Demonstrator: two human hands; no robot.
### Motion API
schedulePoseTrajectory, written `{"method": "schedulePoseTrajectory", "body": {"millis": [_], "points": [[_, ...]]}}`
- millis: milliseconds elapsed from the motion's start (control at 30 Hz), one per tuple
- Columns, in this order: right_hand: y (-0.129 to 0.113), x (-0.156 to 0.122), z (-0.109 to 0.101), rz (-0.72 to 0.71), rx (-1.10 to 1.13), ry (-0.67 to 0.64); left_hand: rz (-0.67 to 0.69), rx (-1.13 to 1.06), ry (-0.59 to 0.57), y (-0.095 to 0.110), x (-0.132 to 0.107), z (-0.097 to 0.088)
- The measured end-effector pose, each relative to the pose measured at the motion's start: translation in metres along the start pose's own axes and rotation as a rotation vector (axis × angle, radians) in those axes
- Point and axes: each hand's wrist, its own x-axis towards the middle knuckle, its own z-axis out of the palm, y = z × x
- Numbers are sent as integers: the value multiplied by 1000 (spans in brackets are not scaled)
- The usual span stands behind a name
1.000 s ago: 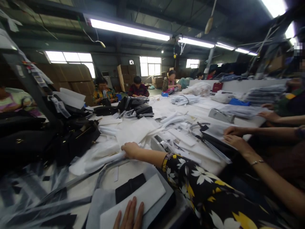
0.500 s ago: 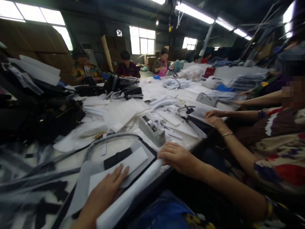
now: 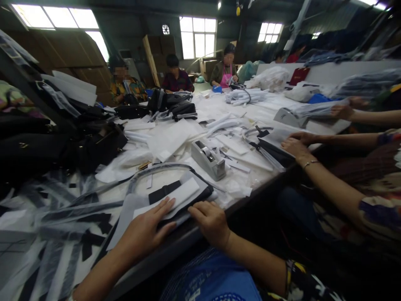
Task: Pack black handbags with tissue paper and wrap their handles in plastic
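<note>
My left hand [image 3: 144, 229] lies flat, fingers stretched out, on a white sheet [image 3: 178, 196] that covers a flat black item [image 3: 175, 200] at the table's near edge. My right hand [image 3: 209, 219] rests beside it, fingers curled over the black item's near edge where a thin white roll [image 3: 183, 218] runs; what the fingers grip is hidden. A grey tape dispenser [image 3: 209, 160] stands just beyond both hands.
A long table [image 3: 219, 113] holds white sheets, clear plastic strips and black handbags [image 3: 56, 150]. A neighbour's hands [image 3: 296, 144] work on a black piece at right. Other people sit at the far end. Cardboard boxes [image 3: 75, 54] stand at back left.
My right hand brought a white roll from the table's middle to the near edge and now rests by the black item. My left hand slid up onto the white sheet.
</note>
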Motion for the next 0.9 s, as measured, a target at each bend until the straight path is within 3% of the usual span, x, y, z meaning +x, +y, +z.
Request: {"method": "schedulePoseTrajectory", "body": {"millis": [133,267,333,433,567,700,800,900], "points": [[-5,-1,5,47,32,50,5,138,85,9,-4,18],[2,3,-14,-118,186,52,68,362,257,7,-11,51],[9,7,-20,-182,161,26,90,438,301,6,-13,62],[22,11,-16,-226,58,9,88,507,329,11,-13,67],[31,11,0,-220,93,61,43,557,320,23,-9,66],[27,9,-9,-197,198,65,64,591,347,21,-7,72],[25,0,-32,-76,337,97,58,569,378,13,-9,80],[24,-14,-47,301,507,56,28,513,350,8,-10,85]]}}
